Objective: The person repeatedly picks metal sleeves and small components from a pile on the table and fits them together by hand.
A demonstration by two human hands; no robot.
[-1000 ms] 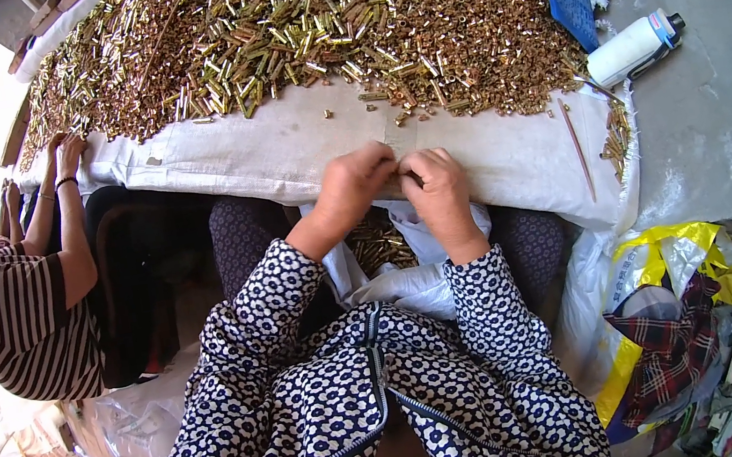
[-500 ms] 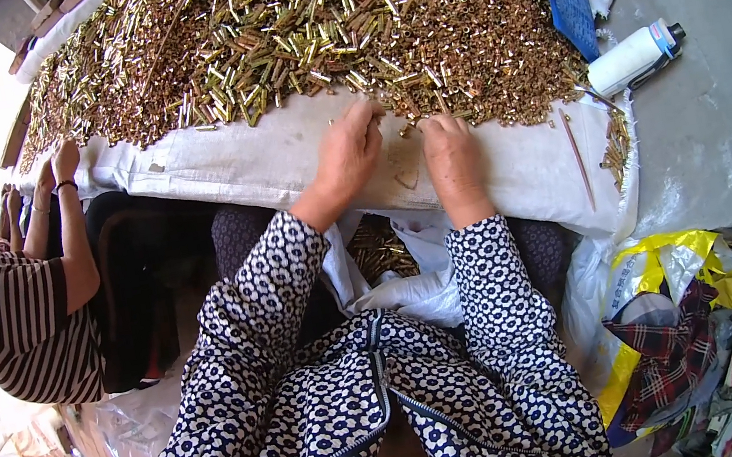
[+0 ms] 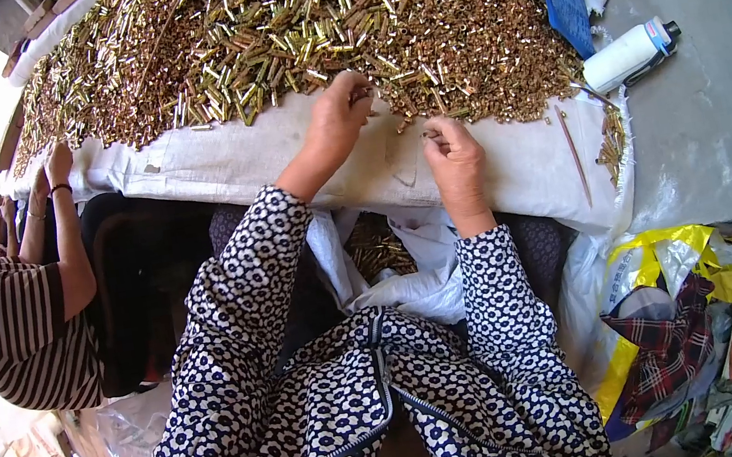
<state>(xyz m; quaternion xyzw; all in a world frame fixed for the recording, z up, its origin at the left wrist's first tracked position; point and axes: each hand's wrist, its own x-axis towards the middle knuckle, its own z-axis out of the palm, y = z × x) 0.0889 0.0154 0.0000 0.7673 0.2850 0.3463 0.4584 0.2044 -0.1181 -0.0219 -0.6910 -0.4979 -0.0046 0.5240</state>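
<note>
A big heap of small brass-coloured metal pieces point(image 3: 297, 21) covers the far part of the cloth-covered table. Slim tubes lie mostly in its middle, and tiny reddish-gold pieces point(image 3: 491, 49) to the right. My left hand point(image 3: 336, 121) is at the heap's near edge, fingers curled together; whatever lies between them is too small to name. Lower and to the right, my right hand point(image 3: 455, 158) hovers over the pale cloth point(image 3: 260, 150), thumb and fingertips pinched on a tiny piece that I cannot make out. The two hands are apart.
An open white sack point(image 3: 432, 289) holding metal pieces is at my lap. Right of it lie a thin rod point(image 3: 575, 157), a white bottle point(image 3: 629, 59) and a blue scoop-like piece point(image 3: 564, 0). A co-worker in stripes point(image 3: 33, 344) sits left. Bags and cloths point(image 3: 675, 334) fill the lower right.
My left hand has lifted slightly up and away from the right one. My right hand has drawn back a little toward me and turned, so the gap between them is wider.
</note>
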